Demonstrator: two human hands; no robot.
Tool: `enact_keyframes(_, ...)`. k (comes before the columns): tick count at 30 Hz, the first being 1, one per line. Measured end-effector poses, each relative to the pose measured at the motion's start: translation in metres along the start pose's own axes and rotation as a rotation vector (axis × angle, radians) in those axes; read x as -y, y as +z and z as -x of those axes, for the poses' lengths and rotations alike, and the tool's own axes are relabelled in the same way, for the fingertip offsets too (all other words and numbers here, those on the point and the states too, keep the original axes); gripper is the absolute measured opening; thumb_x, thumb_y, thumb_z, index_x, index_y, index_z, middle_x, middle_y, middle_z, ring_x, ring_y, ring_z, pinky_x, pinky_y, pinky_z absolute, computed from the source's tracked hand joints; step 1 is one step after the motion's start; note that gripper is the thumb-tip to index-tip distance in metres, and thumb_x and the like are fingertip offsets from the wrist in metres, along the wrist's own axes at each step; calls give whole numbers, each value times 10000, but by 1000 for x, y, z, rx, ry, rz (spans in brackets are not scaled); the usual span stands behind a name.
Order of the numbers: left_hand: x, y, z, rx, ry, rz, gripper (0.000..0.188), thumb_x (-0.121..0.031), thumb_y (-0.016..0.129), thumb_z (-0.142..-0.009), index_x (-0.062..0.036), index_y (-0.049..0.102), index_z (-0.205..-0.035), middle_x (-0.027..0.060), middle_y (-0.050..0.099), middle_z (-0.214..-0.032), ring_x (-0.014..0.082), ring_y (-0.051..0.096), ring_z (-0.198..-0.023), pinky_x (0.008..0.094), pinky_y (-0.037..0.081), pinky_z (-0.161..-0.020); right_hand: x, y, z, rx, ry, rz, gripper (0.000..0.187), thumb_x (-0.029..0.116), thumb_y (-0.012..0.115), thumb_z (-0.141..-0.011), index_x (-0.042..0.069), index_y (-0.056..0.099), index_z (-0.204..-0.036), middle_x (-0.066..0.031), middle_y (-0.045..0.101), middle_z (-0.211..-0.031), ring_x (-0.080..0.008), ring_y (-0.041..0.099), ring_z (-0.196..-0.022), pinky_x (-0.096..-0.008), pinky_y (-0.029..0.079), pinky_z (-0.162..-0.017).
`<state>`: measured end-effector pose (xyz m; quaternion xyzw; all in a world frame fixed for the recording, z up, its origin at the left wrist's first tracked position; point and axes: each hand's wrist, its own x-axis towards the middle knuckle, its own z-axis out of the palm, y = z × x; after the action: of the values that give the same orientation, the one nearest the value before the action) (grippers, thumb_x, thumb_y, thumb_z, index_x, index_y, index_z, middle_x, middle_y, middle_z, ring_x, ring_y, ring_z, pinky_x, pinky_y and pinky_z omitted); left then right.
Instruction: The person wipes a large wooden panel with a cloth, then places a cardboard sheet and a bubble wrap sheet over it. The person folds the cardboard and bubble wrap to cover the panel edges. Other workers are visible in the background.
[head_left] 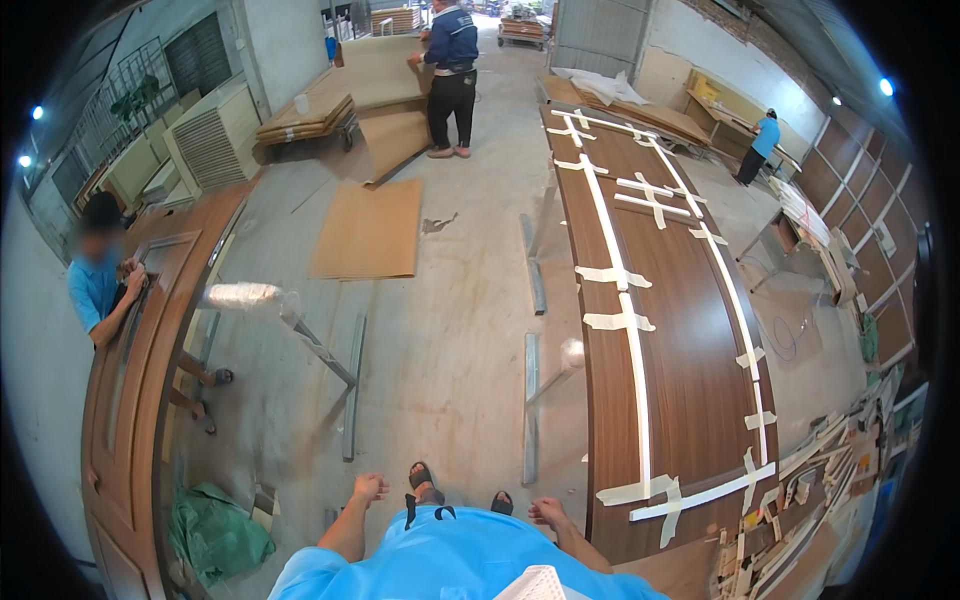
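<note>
My left hand (371,488) hangs in front of my body at the lower middle, fingers loosely bent and apart, with nothing in it. My right hand (547,513), also without anything in it, is held out low with its fingers loosely spread. It is nearest to a long brown wood-grain door panel (690,330) lying raised on the right, but does not touch it. White strips (635,390) run along the panel's edges, held down by pieces of pale masking tape (620,322).
At left, a co-worker in blue (95,285) bends over a brown panelled door (125,480). Metal stands (355,390) rise from the floor. A green sheet (215,535) lies lower left; wood offcuts (790,510) lower right. Ahead, another person (452,80) handles cardboard sheets (385,75).
</note>
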<state>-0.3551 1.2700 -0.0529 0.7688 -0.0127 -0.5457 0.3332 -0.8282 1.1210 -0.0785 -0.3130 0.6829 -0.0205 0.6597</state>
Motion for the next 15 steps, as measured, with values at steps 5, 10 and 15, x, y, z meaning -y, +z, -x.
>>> enact_keyframes(5,-1,1,2,7,6,-27,289,-163,490,-959,-33,569,-1204,159,677,-1039,243,674,-856,370,548,-665,-3,-1,2,1,14,-12,160,194,594,-914,59,638,-987,-97,689,-887,-193,681,-738,-359,562,-619)
enact_keyframes(10,6,2,2,16,-1,-25,280,-185,498,-960,-37,574,-1185,154,675,-1040,242,669,-881,379,545,-704,-13,-4,0,-15,25,-1,151,187,596,-913,55,644,-969,-94,692,-860,-191,682,-708,-350,560,-590)
enact_keyframes(15,9,-1,2,37,18,-27,276,-239,535,-955,-46,584,-1146,146,676,-1024,245,665,-891,383,530,-701,-22,-6,-6,26,32,-29,170,197,602,-920,37,639,-964,-103,688,-873,-191,678,-724,-347,564,-596)
